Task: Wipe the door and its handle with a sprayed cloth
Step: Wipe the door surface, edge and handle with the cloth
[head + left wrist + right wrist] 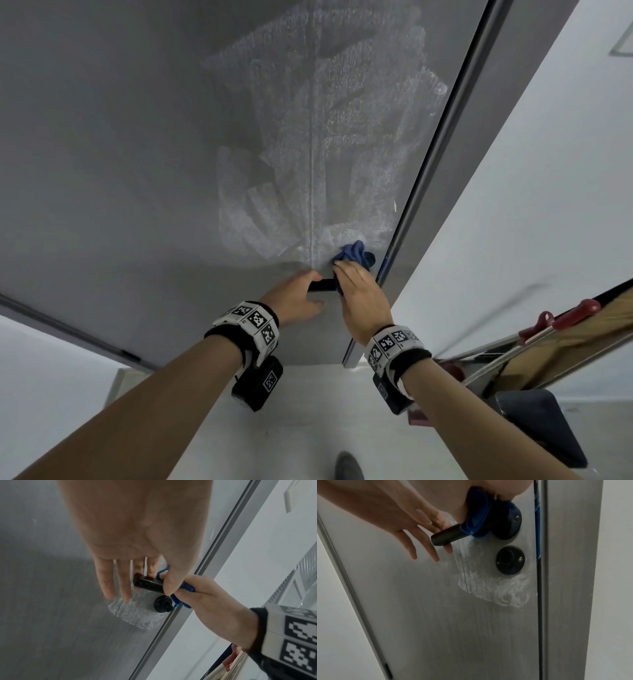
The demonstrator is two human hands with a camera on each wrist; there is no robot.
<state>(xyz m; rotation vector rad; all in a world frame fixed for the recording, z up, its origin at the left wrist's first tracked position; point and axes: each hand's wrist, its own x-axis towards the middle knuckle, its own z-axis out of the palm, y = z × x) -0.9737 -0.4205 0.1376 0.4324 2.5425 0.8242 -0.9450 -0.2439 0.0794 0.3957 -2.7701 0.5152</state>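
Observation:
The grey door (171, 154) carries pale wet streaks above the black lever handle (322, 285). My right hand (358, 291) grips a blue cloth (356, 255), wrapped round the handle near its round base. In the right wrist view the cloth (477, 519) covers the inner part of the handle (447, 536), whose free end is bare. My left hand (301, 294) lies flat on the door with straight fingers (123, 584) reaching behind the handle (147, 584). A black lock rosette (510, 559) sits below, with a wet patch (494, 588) around it.
The grey door frame (455, 171) and a white wall (548, 205) stand to the right. A broom and tools with red grips (561, 318) lean at the right, above a dark object on the floor (541, 421). Blue tape (537, 511) marks the door's edge.

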